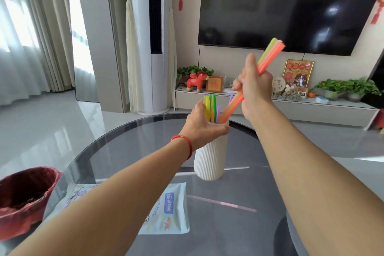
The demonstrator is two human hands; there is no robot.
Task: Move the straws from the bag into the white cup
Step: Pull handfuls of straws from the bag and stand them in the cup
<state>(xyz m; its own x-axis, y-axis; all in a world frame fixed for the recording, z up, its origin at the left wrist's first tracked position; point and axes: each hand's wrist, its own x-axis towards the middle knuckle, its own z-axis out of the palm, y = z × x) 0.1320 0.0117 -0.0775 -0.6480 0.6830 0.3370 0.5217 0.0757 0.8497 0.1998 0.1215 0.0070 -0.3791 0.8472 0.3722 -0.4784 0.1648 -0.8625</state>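
1 bundle of orange and green straws (268,56) gripped in right hand (254,87), lower ends entering white cup (211,154) steadied by left hand (202,127); steep tilt could tip it; bag (166,210) lies nearer.

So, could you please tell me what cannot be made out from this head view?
- Straw bag: the left forearm hides its left part and opening; any straws inside are unseen.
- White cup: its wall hides the lower ends of the straws.
- Red basket: cut off by the left edge.
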